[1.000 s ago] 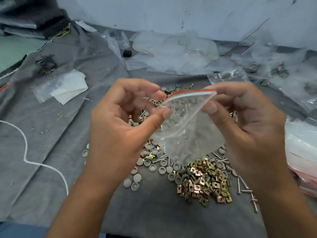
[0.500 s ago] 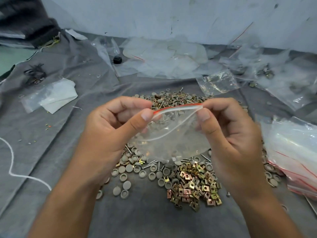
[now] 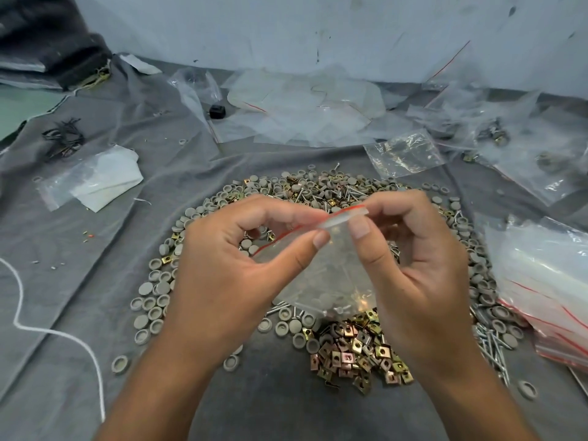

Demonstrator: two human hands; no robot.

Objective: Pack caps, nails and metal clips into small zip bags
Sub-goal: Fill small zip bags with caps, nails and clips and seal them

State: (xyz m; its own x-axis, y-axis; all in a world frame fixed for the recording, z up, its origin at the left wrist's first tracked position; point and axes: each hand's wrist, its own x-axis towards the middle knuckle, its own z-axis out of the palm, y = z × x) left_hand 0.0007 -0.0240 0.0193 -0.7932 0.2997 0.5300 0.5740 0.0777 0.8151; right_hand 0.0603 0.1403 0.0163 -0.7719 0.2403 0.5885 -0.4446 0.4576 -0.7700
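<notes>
Wrinkled grey cloth (image 3: pixel 79 281) spread underneath, catching loose parts. Ring-shaped heap of grey round plastic caps (image 3: pixel 159 288), silver nails (image 3: pixel 491 348), brass-coloured square metal clips (image 3: pixel 353 354) within reach. Small clear red-striped zip bag (image 3: pixel 324 275) raised above, mouth pinched by left hand (image 3: pixel 229 275) and right hand (image 3: pixel 420 275), seemingly for sealing.

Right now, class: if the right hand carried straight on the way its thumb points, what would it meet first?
Its thumb points left along the zip bag, so the right hand would probably meet the left hand first, at the thumb tip; depth is unclear.
</notes>
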